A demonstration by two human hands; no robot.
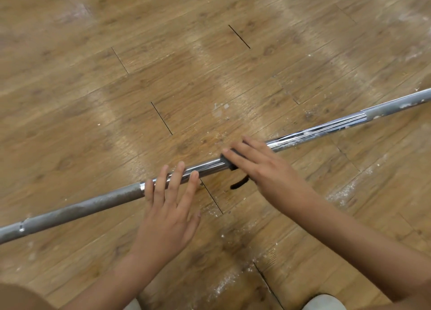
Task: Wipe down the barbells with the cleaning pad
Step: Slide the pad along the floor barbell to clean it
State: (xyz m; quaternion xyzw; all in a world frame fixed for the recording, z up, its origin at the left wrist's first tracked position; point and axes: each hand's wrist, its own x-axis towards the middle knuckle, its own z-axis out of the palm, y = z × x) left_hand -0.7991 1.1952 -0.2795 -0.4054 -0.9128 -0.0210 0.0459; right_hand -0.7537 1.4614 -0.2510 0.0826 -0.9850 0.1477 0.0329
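Note:
A long steel barbell bar (pixel 326 129) lies across the wooden floor from lower left to upper right, with dull knurled stretches and a shiny smooth middle flecked with white dust. My left hand (pixel 169 207) lies flat on the bar with straight, spread fingers over its shiny part. Just to the right, my right hand (pixel 261 163) presses a dark cleaning pad (pixel 229 164) onto the bar, fingers extended over it. Most of the pad is hidden under that hand; a black strap end hangs below it.
The wood-plank floor (pixel 186 76) has white dust and crumbs scattered beneath and in front of the bar. Two light shoe tips (pixel 324 302) show at the bottom edge.

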